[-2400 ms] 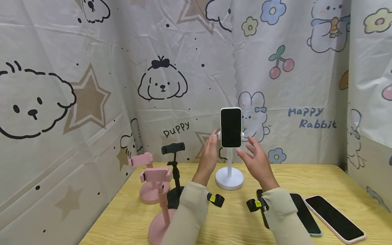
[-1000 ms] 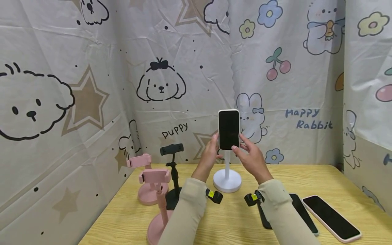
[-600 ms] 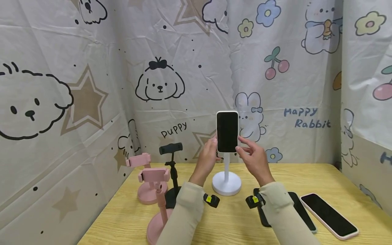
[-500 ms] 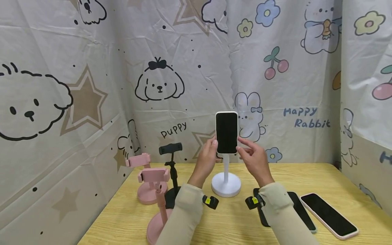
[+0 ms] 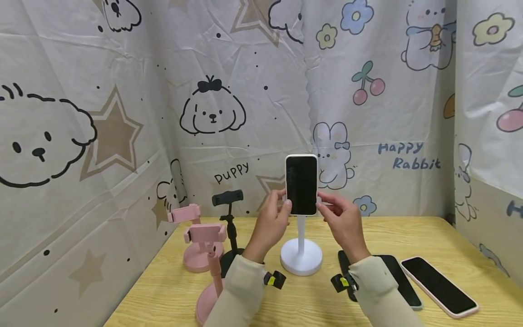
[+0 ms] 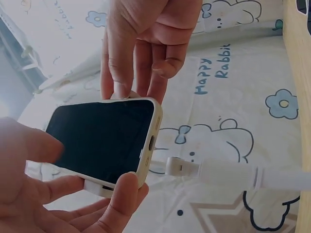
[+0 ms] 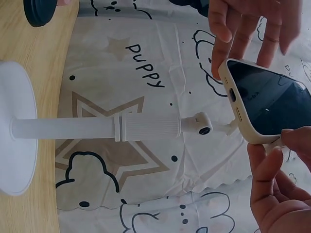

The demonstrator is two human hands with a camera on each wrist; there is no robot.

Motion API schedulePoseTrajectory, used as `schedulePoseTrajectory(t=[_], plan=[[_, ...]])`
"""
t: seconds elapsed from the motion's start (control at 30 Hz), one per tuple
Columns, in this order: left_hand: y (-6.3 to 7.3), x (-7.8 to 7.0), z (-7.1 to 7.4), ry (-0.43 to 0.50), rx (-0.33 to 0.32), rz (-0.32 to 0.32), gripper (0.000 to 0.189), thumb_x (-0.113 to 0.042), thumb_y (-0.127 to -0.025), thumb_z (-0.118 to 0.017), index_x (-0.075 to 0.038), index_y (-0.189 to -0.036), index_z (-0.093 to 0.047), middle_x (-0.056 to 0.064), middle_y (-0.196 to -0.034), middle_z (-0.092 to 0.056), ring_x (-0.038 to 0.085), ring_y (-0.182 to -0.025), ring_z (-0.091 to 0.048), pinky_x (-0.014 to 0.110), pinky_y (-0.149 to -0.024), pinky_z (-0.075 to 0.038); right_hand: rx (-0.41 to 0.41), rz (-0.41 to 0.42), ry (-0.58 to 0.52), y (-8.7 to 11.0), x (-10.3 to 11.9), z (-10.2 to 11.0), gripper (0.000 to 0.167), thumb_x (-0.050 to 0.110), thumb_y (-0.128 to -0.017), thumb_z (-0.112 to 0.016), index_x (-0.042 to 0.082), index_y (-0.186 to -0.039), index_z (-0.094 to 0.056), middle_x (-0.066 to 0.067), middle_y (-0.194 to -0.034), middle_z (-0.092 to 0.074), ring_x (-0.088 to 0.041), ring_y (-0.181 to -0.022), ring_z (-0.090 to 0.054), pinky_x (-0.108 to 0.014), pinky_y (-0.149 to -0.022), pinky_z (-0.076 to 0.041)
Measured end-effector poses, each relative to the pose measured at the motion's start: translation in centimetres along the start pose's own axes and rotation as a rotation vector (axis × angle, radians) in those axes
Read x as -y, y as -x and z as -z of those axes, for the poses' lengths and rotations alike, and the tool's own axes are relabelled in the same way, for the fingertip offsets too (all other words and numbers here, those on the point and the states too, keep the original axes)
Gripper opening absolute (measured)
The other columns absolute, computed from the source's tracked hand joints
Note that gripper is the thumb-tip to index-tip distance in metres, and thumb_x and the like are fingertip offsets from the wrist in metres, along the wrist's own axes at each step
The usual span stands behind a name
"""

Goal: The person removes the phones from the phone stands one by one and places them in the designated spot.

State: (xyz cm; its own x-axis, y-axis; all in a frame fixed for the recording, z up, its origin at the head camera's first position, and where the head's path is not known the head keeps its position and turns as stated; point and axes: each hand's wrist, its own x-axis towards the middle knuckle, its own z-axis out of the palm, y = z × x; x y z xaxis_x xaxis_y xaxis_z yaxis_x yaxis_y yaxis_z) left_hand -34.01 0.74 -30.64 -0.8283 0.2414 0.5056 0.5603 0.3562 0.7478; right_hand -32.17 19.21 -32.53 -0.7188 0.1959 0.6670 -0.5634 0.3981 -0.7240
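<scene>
A smartphone (image 5: 301, 184) in a white case stands upright in the clamp of a white phone stand (image 5: 301, 256), black screen facing me. My left hand (image 5: 271, 222) grips its left edge, thumb over the front and fingers beside and behind. At the lower right edge, my right hand (image 5: 343, 222) pinches the phone with thumb and fingertips. A white clamp arm (image 6: 95, 188) shows under the phone's edge in the left wrist view. The stand's jointed neck (image 7: 197, 125) runs up behind the phone in the right wrist view, where much of the clamp is hidden.
Two pink phone stands (image 5: 205, 234) and a black one (image 5: 230, 227) are grouped on the left. To the right, a pink-edged phone (image 5: 439, 286) lies beside dark phones (image 5: 398, 277) partly under my right sleeve. A patterned curtain (image 5: 229, 150) closes off the table's back.
Both hands have closed in on the phone's sides. The phone and its white stand have come nearer to me, lower in the head view. The left thumb has come over the front.
</scene>
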Motion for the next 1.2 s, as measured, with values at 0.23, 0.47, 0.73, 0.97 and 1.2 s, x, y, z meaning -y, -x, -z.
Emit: schedulePoseTrajectory(t=[0.23,0.47,0.73,0.97,1.2], plan=[[0.9,-0.4,0.4,-0.032,-0.026,-0.042,0.032,-0.014,-0.101,-0.051,-0.01,-0.133,-0.046,0.011,-0.13,-0.051,0.021,-0.093,-0.065,0.023,-0.065,-0.054,0.003,0.022,-0.006,1.2,3.0,0.7,0.025,0.002,-0.089,-0.068,-0.002,-0.113,-0.068,-0.017,-0.1,-0.07,-0.01,-0.069,-0.061,-0.017,-0.058,-0.049],[1.7,-0.7,0.8,-0.029,-0.049,-0.112,0.027,-0.009,-0.097,-0.058,-0.007,-0.123,-0.05,0.013,-0.119,-0.056,0.021,-0.087,-0.067,0.02,-0.059,-0.054,0.018,0.051,-0.03,1.7,1.2,1.2,0.022,0.007,-0.089,-0.069,0.006,-0.11,-0.07,-0.01,-0.098,-0.071,-0.008,-0.066,-0.061,-0.019,-0.054,-0.047],[2.4,-0.9,1.3,-0.034,-0.061,-0.148,0.022,-0.008,-0.095,-0.061,-0.007,-0.114,-0.051,0.01,-0.118,-0.058,0.024,-0.091,-0.069,0.02,-0.057,-0.053,0.041,0.093,-0.066,2.7,1.2,1.6,0.02,0.009,-0.089,-0.07,0.009,-0.109,-0.07,-0.006,-0.096,-0.072,-0.008,-0.078,-0.068,-0.019,-0.062,-0.052],[2.9,-1.1,1.6,-0.03,-0.051,-0.169,0.017,-0.006,-0.094,-0.061,-0.008,-0.108,-0.052,0.01,-0.109,-0.058,0.022,-0.084,-0.07,0.02,-0.055,-0.053,0.04,0.09,-0.022,3.8,5.2,2.1,0.021,-0.007,-0.086,-0.067,-0.004,-0.106,-0.068,-0.016,-0.09,-0.07,-0.006,-0.072,-0.065,-0.017,-0.058,-0.049],[3.2,-1.6,1.9,-0.038,-0.028,-0.168,0.015,-0.006,-0.094,-0.062,-0.008,-0.104,-0.052,0.008,-0.104,-0.058,0.023,-0.081,-0.071,0.021,-0.051,-0.053,0.048,0.105,-0.067,3.6,2.9,2.4,0.021,0.001,-0.086,-0.07,0.006,-0.107,-0.071,-0.007,-0.097,-0.072,-0.008,-0.077,-0.068,-0.018,-0.06,-0.05]])
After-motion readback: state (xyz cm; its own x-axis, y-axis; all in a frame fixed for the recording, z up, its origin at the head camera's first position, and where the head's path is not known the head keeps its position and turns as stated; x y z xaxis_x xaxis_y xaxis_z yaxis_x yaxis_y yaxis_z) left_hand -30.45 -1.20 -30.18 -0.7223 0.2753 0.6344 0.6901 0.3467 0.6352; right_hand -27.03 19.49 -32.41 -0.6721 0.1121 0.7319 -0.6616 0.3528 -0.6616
